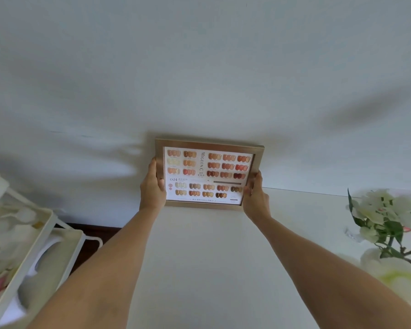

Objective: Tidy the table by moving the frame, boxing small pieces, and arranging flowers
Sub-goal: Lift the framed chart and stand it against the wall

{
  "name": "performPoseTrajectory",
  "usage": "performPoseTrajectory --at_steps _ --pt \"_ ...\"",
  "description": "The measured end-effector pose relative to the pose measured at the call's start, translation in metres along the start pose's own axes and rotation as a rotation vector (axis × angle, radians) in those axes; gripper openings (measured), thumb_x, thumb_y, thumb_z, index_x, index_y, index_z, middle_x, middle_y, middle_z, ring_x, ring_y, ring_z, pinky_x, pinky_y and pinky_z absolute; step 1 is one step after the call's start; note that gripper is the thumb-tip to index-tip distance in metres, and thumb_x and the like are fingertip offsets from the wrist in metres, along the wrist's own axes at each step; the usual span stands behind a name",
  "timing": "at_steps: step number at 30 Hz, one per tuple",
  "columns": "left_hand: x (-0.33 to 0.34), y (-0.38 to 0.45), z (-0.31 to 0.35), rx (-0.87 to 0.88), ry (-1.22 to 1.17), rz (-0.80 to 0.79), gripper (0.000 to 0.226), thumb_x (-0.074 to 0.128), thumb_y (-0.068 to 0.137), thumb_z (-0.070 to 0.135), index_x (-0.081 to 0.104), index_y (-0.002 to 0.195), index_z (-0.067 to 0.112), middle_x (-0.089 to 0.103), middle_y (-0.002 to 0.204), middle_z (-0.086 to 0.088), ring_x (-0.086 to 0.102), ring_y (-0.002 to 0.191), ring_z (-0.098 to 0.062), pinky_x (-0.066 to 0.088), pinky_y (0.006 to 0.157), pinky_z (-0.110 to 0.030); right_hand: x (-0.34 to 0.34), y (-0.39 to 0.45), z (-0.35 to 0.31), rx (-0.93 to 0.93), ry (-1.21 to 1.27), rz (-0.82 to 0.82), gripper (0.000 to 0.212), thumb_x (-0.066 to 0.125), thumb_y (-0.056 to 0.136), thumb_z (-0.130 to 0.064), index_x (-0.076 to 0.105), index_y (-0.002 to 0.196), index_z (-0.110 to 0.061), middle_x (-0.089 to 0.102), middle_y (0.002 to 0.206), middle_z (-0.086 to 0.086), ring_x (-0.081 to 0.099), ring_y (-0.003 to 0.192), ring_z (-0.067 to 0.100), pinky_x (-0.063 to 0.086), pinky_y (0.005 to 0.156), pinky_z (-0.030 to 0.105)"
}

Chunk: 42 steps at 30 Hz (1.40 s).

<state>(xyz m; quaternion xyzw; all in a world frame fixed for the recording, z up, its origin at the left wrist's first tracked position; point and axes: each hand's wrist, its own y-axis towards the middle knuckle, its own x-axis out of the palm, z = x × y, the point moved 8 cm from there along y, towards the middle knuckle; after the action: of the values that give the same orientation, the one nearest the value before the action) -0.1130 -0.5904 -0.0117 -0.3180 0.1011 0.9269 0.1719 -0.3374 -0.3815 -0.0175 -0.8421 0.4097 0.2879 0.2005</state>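
Note:
A gold-edged frame [208,172] with a chart of nail colour samples stands upright at the far edge of the white table [223,257], against the white wall. My left hand [152,186] grips its left side and my right hand [255,194] grips its right side, thumbs on the front. White flowers with green leaves [389,217] stand at the right edge of the view, partly cut off. No small pieces or box are visible.
A cream tiered cart [33,245] with blurred white and pink items stands to the left of the table. Dark floor [93,236] shows between the cart and the table. The wall [199,67] fills the upper view.

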Motion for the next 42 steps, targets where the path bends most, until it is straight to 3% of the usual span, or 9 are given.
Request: performPoseTrajectory --at_steps 9,14,16,18,20,23,25,30,42 --pt "0.003 0.016 0.002 0.003 -0.005 0.041 0.062 0.041 0.093 0.000 0.021 0.147 0.021 0.057 0.129 -0.018 0.056 0.117 -0.033 0.049 0.095 -0.042 0.004 0.009 -0.004 -0.030 0.001 -0.016 0.041 0.030 0.098 -0.019 0.015 0.132 -0.036 0.053 0.078 -0.023 0.055 0.065 0.001 0.038 0.047 0.014" --pt "0.006 0.019 0.004 0.001 -0.005 0.026 0.062 0.041 0.093 -0.001 0.020 0.148 0.020 0.054 0.133 -0.018 0.054 0.120 -0.034 0.050 0.098 -0.047 0.004 0.012 0.001 -0.001 0.024 -0.026 0.047 0.032 0.096 -0.014 0.014 0.135 -0.035 0.058 0.091 -0.010 0.060 0.072 0.012 0.041 0.049 0.016" --pt "0.007 0.017 0.007 -0.003 0.005 0.018 0.066 0.042 0.093 -0.002 0.016 0.149 0.021 0.050 0.136 -0.018 0.052 0.122 -0.035 0.049 0.099 -0.048 0.005 0.011 -0.002 0.009 0.032 -0.043 0.054 0.033 0.097 -0.014 0.008 0.140 -0.034 0.062 0.102 -0.004 0.065 0.088 0.026 0.050 0.058 0.024" --pt "0.006 0.011 0.013 -0.005 0.009 0.029 0.073 0.045 0.092 -0.004 0.008 0.150 0.020 0.043 0.140 -0.019 0.048 0.127 -0.035 0.047 0.100 -0.046 0.007 0.009 -0.005 0.029 0.029 -0.075 0.067 0.035 0.099 -0.016 -0.009 0.148 -0.030 0.056 0.128 0.007 0.059 0.110 0.034 0.054 0.083 0.041" --pt "0.004 0.005 0.018 -0.010 0.000 0.043 0.076 0.045 0.092 -0.003 -0.001 0.150 0.017 0.028 0.150 -0.020 0.034 0.138 -0.034 0.039 0.107 -0.045 0.007 0.006 -0.009 0.067 0.046 -0.071 0.075 0.037 0.100 -0.017 -0.019 0.148 -0.024 0.034 0.151 0.010 0.042 0.132 0.037 0.040 0.104 0.050" --pt "-0.007 -0.005 0.022 -0.027 0.103 0.054 0.073 0.043 0.096 0.008 -0.005 0.150 0.015 0.009 0.159 -0.018 0.006 0.147 -0.034 0.020 0.117 -0.052 0.002 -0.004 -0.013 0.125 0.087 -0.045 0.077 0.040 0.100 -0.017 -0.020 0.148 -0.021 0.006 0.160 0.015 0.008 0.147 0.038 0.017 0.115 0.056" --pt "-0.016 -0.013 0.027 -0.029 0.199 0.051 0.071 0.043 0.097 0.018 -0.004 0.150 0.017 0.004 0.160 -0.016 0.001 0.147 -0.035 0.016 0.116 -0.058 -0.002 -0.014 -0.019 0.133 0.095 -0.037 0.077 0.040 0.100 -0.018 -0.019 0.149 -0.019 0.001 0.160 0.018 -0.001 0.147 0.038 0.011 0.117 0.057" --pt "-0.029 -0.039 0.043 0.069 0.442 -0.056 0.069 0.037 0.098 0.039 -0.002 0.150 0.019 -0.005 0.161 -0.012 -0.008 0.147 -0.034 0.008 0.114 -0.062 -0.014 -0.051 -0.040 0.050 0.073 -0.006 0.073 0.038 0.101 -0.021 -0.016 0.150 -0.017 0.007 0.159 0.017 0.001 0.147 0.038 0.011 0.117 0.053" --pt "-0.018 -0.158 0.068 0.215 0.572 -0.230 0.065 0.027 0.098 0.043 -0.008 0.149 0.025 -0.014 0.160 -0.005 -0.016 0.147 -0.029 0.001 0.116 -0.059 -0.035 -0.171 -0.001 0.027 -0.210 -0.164 0.067 0.032 0.102 -0.031 -0.012 0.151 -0.022 -0.004 0.161 0.013 -0.007 0.148 0.033 0.010 0.119 0.053"
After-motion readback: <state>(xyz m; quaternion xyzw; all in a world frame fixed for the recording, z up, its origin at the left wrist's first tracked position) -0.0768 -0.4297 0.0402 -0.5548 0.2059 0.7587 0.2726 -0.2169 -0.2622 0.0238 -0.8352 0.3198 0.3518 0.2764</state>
